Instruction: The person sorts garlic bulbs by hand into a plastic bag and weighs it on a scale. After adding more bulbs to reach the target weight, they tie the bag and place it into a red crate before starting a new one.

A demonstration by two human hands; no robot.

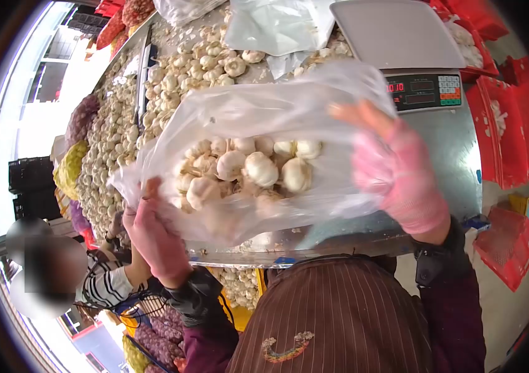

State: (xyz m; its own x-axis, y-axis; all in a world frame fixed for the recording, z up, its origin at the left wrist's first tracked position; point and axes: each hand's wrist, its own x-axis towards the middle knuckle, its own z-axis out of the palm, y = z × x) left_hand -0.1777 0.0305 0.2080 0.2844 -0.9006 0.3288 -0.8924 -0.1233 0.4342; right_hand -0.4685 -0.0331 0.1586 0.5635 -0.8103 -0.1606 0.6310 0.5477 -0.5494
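A clear plastic bag point(246, 112) with several garlic bulbs point(261, 169) in it is stretched between my two hands above the metal table. At the bag's left edge my left hand point(156, 239), in a pink fingerless glove, is closed on the plastic. My right hand point(395, 168), in a matching pink glove and blurred by motion, is at the bag's right side. Its upper fingers are extended and partly spread, and the thin plastic lies against the palm. Whether its lower fingers grip the plastic is hard to make out.
Loose garlic point(180, 74) covers the table's far left part. A digital scale point(401, 34) stands at the back right, beside white plastic bags point(280, 25). Red crates point(504, 124) are on the right. A co-worker in a striped top point(106, 280) is at the left.
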